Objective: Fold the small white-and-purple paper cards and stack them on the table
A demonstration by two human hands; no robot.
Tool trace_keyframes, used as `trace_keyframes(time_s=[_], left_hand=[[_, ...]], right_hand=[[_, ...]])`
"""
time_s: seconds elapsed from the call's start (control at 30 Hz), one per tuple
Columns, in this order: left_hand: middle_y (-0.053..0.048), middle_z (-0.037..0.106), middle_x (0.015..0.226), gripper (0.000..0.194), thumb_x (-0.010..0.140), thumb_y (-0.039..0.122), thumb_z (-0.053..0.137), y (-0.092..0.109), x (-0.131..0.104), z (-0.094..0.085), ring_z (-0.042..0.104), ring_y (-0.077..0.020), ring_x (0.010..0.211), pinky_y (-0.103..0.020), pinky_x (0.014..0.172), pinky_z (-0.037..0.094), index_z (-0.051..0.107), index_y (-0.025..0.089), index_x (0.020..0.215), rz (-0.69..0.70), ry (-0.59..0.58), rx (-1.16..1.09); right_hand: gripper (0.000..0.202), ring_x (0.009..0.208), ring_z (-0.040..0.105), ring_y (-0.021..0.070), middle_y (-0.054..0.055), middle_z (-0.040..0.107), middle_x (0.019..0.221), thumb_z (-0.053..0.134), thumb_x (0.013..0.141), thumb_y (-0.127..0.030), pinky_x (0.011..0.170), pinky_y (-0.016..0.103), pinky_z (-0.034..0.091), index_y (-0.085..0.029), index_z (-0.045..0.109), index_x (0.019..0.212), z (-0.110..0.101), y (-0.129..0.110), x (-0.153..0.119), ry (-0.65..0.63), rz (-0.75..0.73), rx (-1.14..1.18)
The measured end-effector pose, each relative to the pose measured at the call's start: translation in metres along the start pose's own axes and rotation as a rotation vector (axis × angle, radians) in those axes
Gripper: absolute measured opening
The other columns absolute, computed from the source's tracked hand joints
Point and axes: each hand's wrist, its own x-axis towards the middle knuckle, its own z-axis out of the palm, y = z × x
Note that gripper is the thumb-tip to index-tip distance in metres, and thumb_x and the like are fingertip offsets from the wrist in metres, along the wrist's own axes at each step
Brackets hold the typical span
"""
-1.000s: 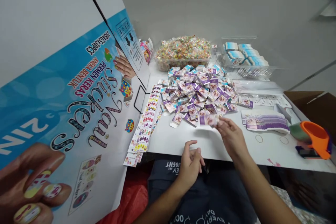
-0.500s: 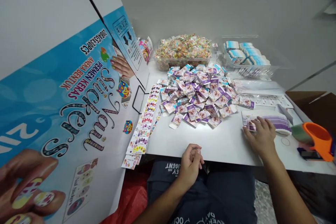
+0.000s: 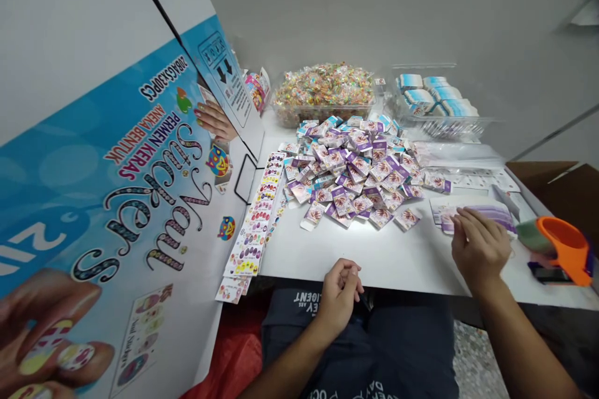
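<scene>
My left hand (image 3: 341, 292) hangs at the table's front edge with its fingers curled in; whether anything is inside is hidden. Over the right part of the table, my right hand (image 3: 480, 246) has its fingers bent together at the stack of flat purple-and-white cartons (image 3: 498, 213); its fingertips are partly hidden. A heap of small folded purple, blue and white boxes (image 3: 350, 168) covers the middle of the table. One small box (image 3: 407, 219) lies at the heap's front right.
Sticker strips (image 3: 257, 224) lie beside a large printed carton (image 3: 154, 168) on the left. Behind the heap are a bin of wrapped candy (image 3: 325, 90) and a clear tray of blue-white cartons (image 3: 435, 100). An orange tape dispenser (image 3: 564, 246) stands at the right.
My right hand has moved slightly right and its fingers have drawn together. A small box now lies separately at the heap's front right. My left hand has hardly moved.
</scene>
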Motion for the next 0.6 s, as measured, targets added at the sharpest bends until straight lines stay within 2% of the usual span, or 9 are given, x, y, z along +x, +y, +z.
trace_keyframes(time_s=[0.07,0.17,0.27,0.3,0.37,0.43,0.5,0.53,0.6], left_hand=[[-0.001,0.063,0.061,0.056,0.085,0.070,0.062,0.004,0.001,0.003,0.053,-0.0107,0.047,-0.023,0.049,0.036,0.062,0.015,0.091,-0.067,-0.082,-0.094],[-0.010,0.071,0.077,0.074,0.082,0.082,0.053,0.014,0.002,0.007,0.067,-0.0199,0.068,-0.028,0.062,0.047,0.065,0.012,0.102,-0.171,-0.242,-0.375],[-0.012,0.070,0.088,0.077,0.075,0.084,0.060,0.023,0.002,0.007,0.067,-0.0231,0.083,-0.030,0.071,0.050,0.069,0.012,0.101,-0.193,-0.214,-0.538],[-0.010,0.069,0.085,0.072,0.074,0.080,0.066,0.024,0.001,0.005,0.066,-0.0219,0.081,-0.029,0.071,0.050,0.069,0.012,0.097,-0.194,-0.190,-0.544],[-0.006,0.064,0.078,0.061,0.072,0.072,0.075,0.024,0.000,0.000,0.063,-0.0183,0.074,-0.028,0.068,0.049,0.068,0.014,0.090,-0.194,-0.188,-0.555],[-0.004,0.062,0.077,0.060,0.069,0.071,0.078,0.020,-0.002,-0.004,0.060,-0.0165,0.071,-0.028,0.066,0.048,0.067,0.015,0.087,-0.185,-0.242,-0.578],[-0.005,0.062,0.078,0.065,0.065,0.075,0.077,0.015,-0.005,-0.007,0.062,-0.0186,0.074,-0.029,0.067,0.049,0.067,0.016,0.089,-0.175,-0.277,-0.554],[-0.006,0.063,0.077,0.068,0.063,0.078,0.077,0.013,-0.007,-0.008,0.063,-0.0203,0.075,-0.030,0.067,0.050,0.067,0.016,0.089,-0.174,-0.280,-0.519],[-0.005,0.062,0.073,0.072,0.057,0.080,0.079,0.009,-0.009,-0.007,0.064,-0.0206,0.072,-0.029,0.063,0.049,0.066,0.016,0.086,-0.173,-0.271,-0.462]], right_hand=[[0.017,0.119,0.068,0.0314,0.012,0.078,0.110,0.059,0.093,-0.031,0.098,0.048,0.050,-0.022,0.074,0.091,-0.007,-0.033,-0.014,0.038,-0.021,0.105],[0.012,0.113,0.072,0.0299,0.006,0.079,0.107,0.067,0.090,-0.030,0.093,0.048,0.058,-0.027,0.077,0.095,-0.014,-0.086,-0.045,-0.178,-0.242,0.354],[0.026,0.112,0.073,0.0271,0.004,0.077,0.116,0.068,0.089,-0.021,0.093,0.046,0.061,-0.028,0.075,0.114,-0.018,-0.131,-0.066,-0.385,-0.520,0.591],[0.032,0.112,0.073,0.0267,0.004,0.076,0.118,0.068,0.089,-0.017,0.093,0.045,0.062,-0.028,0.073,0.118,-0.020,-0.142,-0.069,-0.398,-0.587,0.636],[0.039,0.110,0.073,0.0274,0.006,0.076,0.118,0.068,0.087,-0.013,0.090,0.044,0.062,-0.027,0.071,0.124,-0.024,-0.156,-0.068,-0.336,-0.680,0.672],[0.044,0.106,0.075,0.0290,0.009,0.077,0.116,0.068,0.085,-0.013,0.087,0.046,0.062,-0.024,0.068,0.127,-0.030,-0.164,-0.060,-0.228,-0.691,0.674],[0.050,0.105,0.073,0.0308,0.012,0.075,0.120,0.068,0.083,-0.013,0.089,0.050,0.059,-0.022,0.064,0.132,-0.035,-0.167,-0.049,-0.182,-0.574,0.679],[0.051,0.108,0.071,0.0315,0.013,0.073,0.125,0.067,0.083,-0.013,0.091,0.052,0.058,-0.022,0.063,0.134,-0.038,-0.168,-0.044,-0.202,-0.488,0.685],[0.048,0.119,0.063,0.0324,0.015,0.063,0.139,0.064,0.086,-0.014,0.098,0.053,0.054,-0.024,0.062,0.133,-0.044,-0.171,-0.035,-0.333,-0.356,0.702]])
